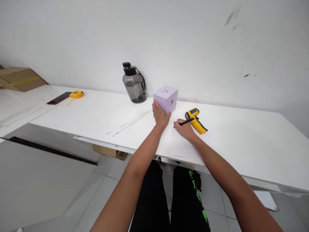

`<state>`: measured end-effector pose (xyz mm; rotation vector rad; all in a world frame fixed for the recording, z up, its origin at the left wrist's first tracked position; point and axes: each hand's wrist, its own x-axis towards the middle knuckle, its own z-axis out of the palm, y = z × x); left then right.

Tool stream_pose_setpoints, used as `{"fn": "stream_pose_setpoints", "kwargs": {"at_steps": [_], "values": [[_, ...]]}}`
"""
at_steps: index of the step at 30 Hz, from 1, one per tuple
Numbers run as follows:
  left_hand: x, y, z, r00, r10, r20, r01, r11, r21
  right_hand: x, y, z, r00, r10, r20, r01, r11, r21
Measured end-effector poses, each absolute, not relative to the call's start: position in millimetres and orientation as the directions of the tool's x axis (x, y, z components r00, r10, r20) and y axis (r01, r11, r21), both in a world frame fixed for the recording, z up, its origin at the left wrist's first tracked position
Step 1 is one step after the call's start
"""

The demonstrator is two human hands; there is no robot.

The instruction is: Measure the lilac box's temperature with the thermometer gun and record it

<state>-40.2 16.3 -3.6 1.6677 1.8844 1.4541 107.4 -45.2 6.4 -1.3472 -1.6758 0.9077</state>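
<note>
Left hand pressed against near-left side of lilac box, fingers wrapped on its corner. Right hand closed around black pen, tip down on white tabletop, just right of box. Box upright near tabletop's back edge; small dark logo on one face, not legible. Yellow infrared thermometer touching right hand's far side. Smoky water jug behind-left of box, by wall. Far left: yellow tape measure, dark phone, cardboard box.
</note>
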Motion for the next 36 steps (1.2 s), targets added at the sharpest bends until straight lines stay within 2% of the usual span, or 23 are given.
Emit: {"fn": "stream_pose_setpoints", "kwargs": {"at_steps": [4, 9, 13, 16, 19, 21, 24, 27, 29, 32, 34, 36], "values": [[-39.8, 15.5, -2.0, -0.337, 0.844, 0.417, 0.587, -0.158, 0.794, 109.1, -44.8, 7.0, -0.105, 0.984, 0.143, 0.405, 0.174, -0.898], [-39.3, 16.7, 3.4, -0.473, 0.826, 0.308, 0.428, -0.090, 0.899, 112.8, -48.2, 8.6, -0.058, 0.971, 0.232, 0.482, 0.231, -0.845], [-40.7, 15.5, 6.8, -0.489, 0.830, 0.268, 0.357, -0.090, 0.930, 112.9, -51.6, 10.5, -0.201, 0.918, 0.343, 0.708, 0.378, -0.596], [-41.7, 13.0, 8.5, -0.490, 0.828, 0.274, 0.305, -0.131, 0.943, 111.8, -54.1, 14.0, -0.299, 0.912, 0.280, 0.829, 0.394, -0.397], [-42.1, 10.6, 10.3, -0.504, 0.824, 0.261, 0.230, -0.163, 0.959, 111.3, -56.3, 17.6, -0.322, 0.928, 0.189, 0.886, 0.366, -0.285], [-42.3, 9.6, 11.2, -0.509, 0.824, 0.249, 0.206, -0.164, 0.965, 111.2, -56.8, 18.7, -0.298, 0.941, 0.158, 0.903, 0.332, -0.274], [-43.3, 9.8, 10.8, -0.506, 0.825, 0.251, 0.212, -0.163, 0.963, 111.8, -55.7, 19.3, -0.235, 0.960, 0.149, 0.906, 0.272, -0.324], [-44.8, 11.6, 8.3, -0.508, 0.822, 0.255, 0.193, -0.180, 0.965, 115.5, -52.3, 21.0, -0.170, 0.955, 0.244, 0.891, 0.255, -0.377], [-45.2, 12.8, 6.8, -0.511, 0.824, 0.245, 0.156, -0.191, 0.969, 121.4, -48.9, 23.4, -0.104, 0.934, 0.343, 0.903, 0.233, -0.362], [-44.8, 13.2, 6.7, -0.508, 0.833, 0.219, 0.075, -0.210, 0.975, 135.3, -43.3, 27.2, 0.058, 0.898, 0.436, 0.940, 0.098, -0.328], [-44.2, 12.3, 8.3, -0.504, 0.840, 0.201, 0.027, -0.217, 0.976, 145.5, -39.9, 28.9, 0.165, 0.897, 0.409, 0.941, -0.019, -0.338], [-43.7, 11.2, 10.3, -0.496, 0.847, 0.188, -0.008, -0.221, 0.975, 153.6, -37.4, 29.3, 0.233, 0.919, 0.319, 0.925, -0.108, -0.363]]}}
